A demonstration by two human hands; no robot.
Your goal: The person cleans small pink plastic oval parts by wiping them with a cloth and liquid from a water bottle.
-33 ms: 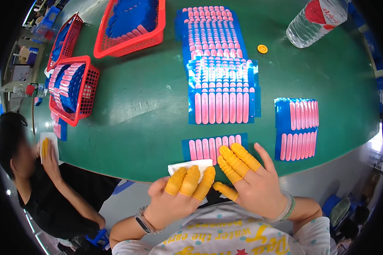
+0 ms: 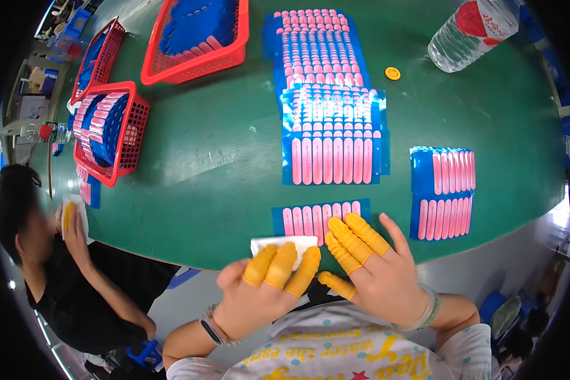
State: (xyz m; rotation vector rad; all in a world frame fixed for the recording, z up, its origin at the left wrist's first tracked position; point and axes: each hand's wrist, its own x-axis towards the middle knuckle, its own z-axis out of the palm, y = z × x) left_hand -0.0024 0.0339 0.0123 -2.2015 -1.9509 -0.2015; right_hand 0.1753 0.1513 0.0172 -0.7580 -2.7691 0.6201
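Note:
A blue sheet with a row of pink rounded strips (image 2: 297,220) lies near the table's front edge. My right hand (image 2: 380,272) rests on its right part, fingers stretched out. Yellow finger cots cover several of its fingers, while the little finger is bare. To its left, a folded white cloth (image 2: 303,243) lies against the sheet's lower edge. My left hand (image 2: 259,297) lies over the cloth with its fingers apart and slightly bent; three wear yellow cots. Its thumb stands out to the left, off the cloth. The fingers hide part of the cloth.
Overlapping sheets with pink strips (image 2: 332,161) run away from me; a smaller stack (image 2: 444,215) lies right. Red baskets (image 2: 196,73) hold more sheets. A plastic bottle (image 2: 453,47) and yellow ring (image 2: 392,74) lie far right. At left, a person's hand (image 2: 76,237) touches a white cloth.
My left fingers have shifted slightly to the left over the cloth, with some blur. My right hand stays in place on the sheet. The person's white cloth at left has tilted a little.

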